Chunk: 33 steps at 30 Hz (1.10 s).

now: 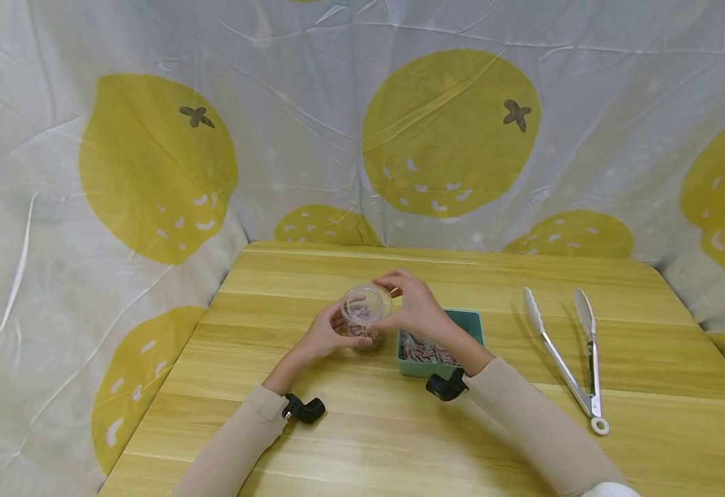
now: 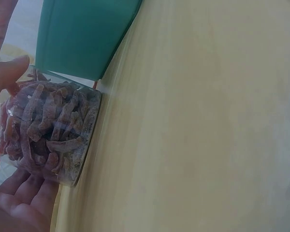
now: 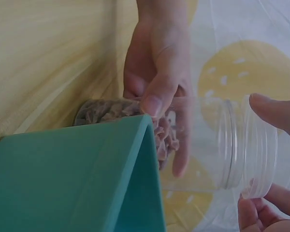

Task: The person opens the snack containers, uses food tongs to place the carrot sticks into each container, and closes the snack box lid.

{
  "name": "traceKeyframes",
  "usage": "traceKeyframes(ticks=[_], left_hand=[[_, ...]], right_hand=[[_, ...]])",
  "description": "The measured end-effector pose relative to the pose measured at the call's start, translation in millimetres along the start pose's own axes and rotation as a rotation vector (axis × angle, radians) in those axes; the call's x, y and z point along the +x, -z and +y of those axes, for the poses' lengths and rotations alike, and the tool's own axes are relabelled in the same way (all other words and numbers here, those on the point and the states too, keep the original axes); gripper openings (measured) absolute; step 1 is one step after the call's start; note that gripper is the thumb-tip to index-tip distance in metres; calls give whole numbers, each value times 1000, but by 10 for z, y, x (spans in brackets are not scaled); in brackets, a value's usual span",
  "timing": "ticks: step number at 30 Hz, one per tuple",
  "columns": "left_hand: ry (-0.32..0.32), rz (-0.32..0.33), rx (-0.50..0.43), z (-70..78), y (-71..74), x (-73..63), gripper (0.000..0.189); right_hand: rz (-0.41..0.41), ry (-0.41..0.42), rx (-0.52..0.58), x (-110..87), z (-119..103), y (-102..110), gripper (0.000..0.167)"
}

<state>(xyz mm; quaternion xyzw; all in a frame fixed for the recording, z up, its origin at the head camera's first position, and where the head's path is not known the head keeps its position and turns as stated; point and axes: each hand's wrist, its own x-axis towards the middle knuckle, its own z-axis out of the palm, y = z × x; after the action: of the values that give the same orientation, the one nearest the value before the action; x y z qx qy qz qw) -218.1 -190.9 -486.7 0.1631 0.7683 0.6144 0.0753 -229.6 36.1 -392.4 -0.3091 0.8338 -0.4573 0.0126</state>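
Observation:
A clear plastic jar (image 3: 203,159) stands on the table, its lower half filled with brownish, powdery dried strips (image 2: 53,125). My left hand (image 1: 325,335) grips the jar around its side, thumb on the near face and fingers behind. At the top, my right hand (image 1: 421,310) holds a clear round lid (image 3: 263,150) by its edge between thumb and fingers. In the right wrist view the lid sits right at the jar's rim, with a narrow gap between them. My right forearm partly covers a teal box (image 1: 424,371) holding more strips.
The teal box stands just right of the jar, close beside it. Metal tongs (image 1: 593,359) lie spread on the right side of the wooden table (image 1: 350,442). A lemon-print curtain (image 1: 300,138) hangs behind the table and along its sides.

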Motion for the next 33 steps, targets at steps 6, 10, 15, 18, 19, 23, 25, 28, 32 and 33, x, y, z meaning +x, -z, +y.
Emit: traceKeyframes(ticks=[6, 10, 15, 18, 19, 23, 25, 28, 32, 33], left_hand=[[-22, -21, -22, -8, 13, -9, 81], [-16, -27, -13, 0, 26, -13, 82], [-26, -39, -20, -1, 28, -22, 81], [-29, -37, -19, -7, 25, -24, 80], [-30, -36, -16, -9, 25, -23, 79], [-28, -28, -14, -20, 25, -20, 78], [-23, -26, -13, -16, 24, -23, 78], [-17, -27, -16, -7, 20, -23, 78], [-13, -31, -21, 9, 13, -20, 80], [-11, -30, -20, 11, 10, -19, 80]], right_hand=[[-7, -11, 0, 66, 3, -35, 77], [-25, -20, -3, 99, 2, -50, 78], [-38, -4, -3, 125, 9, -75, 77], [-35, 5, -11, 137, 8, -90, 77], [-36, 6, -13, 142, 9, -94, 77], [-39, 6, -17, 158, 23, -110, 77], [-40, 7, -18, 164, 30, -116, 77], [-39, 5, -23, 167, 39, -120, 76], [-33, -20, -15, 164, 47, -126, 76], [-29, -25, -14, 161, 51, -130, 75]])
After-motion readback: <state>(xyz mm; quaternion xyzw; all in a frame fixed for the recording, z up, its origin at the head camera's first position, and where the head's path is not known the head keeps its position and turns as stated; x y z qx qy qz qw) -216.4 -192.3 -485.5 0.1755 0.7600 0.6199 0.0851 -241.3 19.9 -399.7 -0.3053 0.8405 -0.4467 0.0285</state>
